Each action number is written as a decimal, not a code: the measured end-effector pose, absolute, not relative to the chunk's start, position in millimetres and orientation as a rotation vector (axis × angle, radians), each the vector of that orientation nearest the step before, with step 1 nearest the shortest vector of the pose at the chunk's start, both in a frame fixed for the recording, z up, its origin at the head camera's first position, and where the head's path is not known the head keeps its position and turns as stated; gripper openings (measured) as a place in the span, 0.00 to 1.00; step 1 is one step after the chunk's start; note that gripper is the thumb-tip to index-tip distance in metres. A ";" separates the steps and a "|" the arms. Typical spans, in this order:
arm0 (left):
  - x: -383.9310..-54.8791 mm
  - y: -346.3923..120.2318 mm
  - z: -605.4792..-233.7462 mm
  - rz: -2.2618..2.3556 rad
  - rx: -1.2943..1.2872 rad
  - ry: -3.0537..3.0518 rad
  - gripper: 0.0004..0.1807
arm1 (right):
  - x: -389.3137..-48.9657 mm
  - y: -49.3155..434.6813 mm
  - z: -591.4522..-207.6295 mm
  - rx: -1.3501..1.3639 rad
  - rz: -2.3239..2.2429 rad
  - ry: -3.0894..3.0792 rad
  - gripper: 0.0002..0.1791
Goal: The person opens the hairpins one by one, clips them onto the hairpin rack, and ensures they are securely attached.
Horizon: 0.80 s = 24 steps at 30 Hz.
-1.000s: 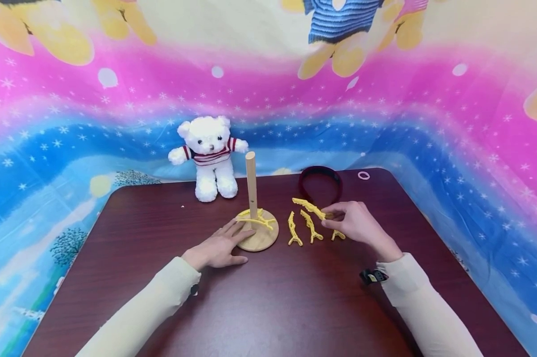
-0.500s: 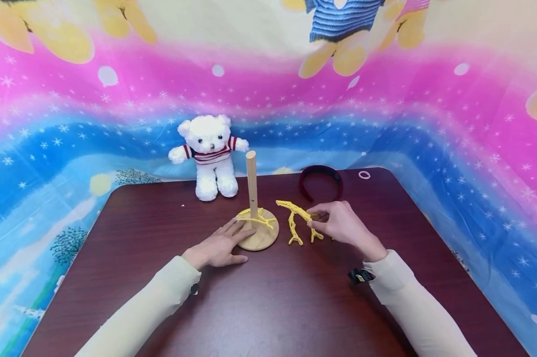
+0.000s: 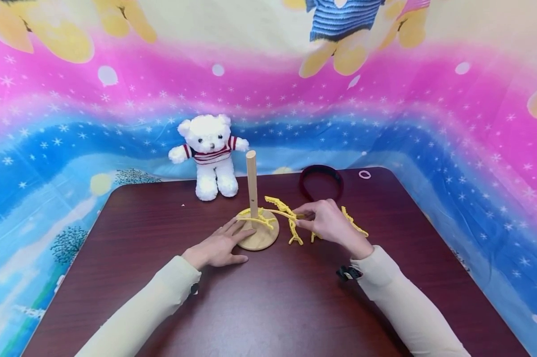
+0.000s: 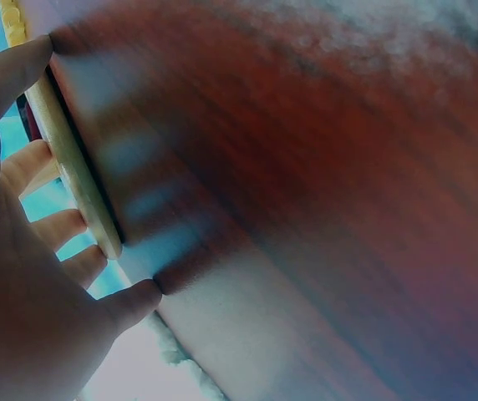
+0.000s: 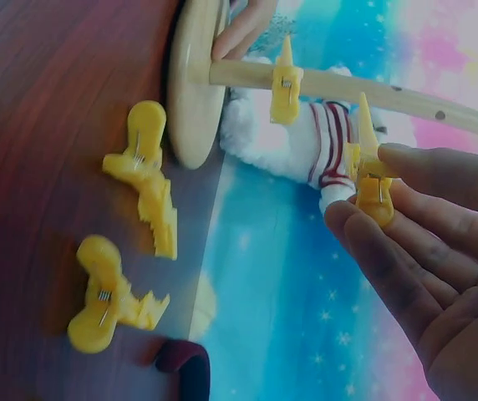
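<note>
A wooden stand [image 3: 265, 243] has a round base and an upright post [image 3: 252, 183]. One yellow alligator hair clip [image 3: 268, 223] is low on the post, just above the base. My left hand [image 3: 217, 246] lies with fingers spread, fingertips over the base's near-left edge and thumb on the table. My right hand [image 3: 328, 223] pinches another yellow hair clip [image 5: 374, 196] by its handle end, between thumb and fingers. Its toothed jaws are spread and point toward the post, right of it. More yellow clips lie under and beside that hand, including one [image 3: 295, 233] and another [image 3: 355, 223].
A white teddy bear [image 3: 215, 181] in a striped sweater sits behind the stand. At the back right are a dark red headband [image 3: 301, 186] and a small pink hair tie [image 3: 364, 174]. A printed cloth [image 3: 268, 114] hangs behind the dark brown table [image 3: 268, 307].
My right hand has moved left toward the post with its clip, whose jaws have spread apart. A clip on the right is uncovered again. The left hand stays in place.
</note>
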<state>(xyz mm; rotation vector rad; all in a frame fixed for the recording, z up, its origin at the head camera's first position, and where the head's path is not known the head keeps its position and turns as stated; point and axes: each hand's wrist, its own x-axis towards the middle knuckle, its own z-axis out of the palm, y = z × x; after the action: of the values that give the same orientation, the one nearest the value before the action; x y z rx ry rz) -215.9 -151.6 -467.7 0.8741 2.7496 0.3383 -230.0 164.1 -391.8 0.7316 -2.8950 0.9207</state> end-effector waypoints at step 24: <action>-217.8 -151.6 -470.5 0.307 0.859 2.738 0.44 | -243.8 116.9 -389.1 0.902 0.832 -2.890 0.11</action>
<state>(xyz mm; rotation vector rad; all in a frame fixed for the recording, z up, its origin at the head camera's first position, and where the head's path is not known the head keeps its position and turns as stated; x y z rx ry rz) -217.8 -151.6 -470.5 0.8595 2.7383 0.3071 -243.8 116.9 -389.1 0.9020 -2.8903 0.8316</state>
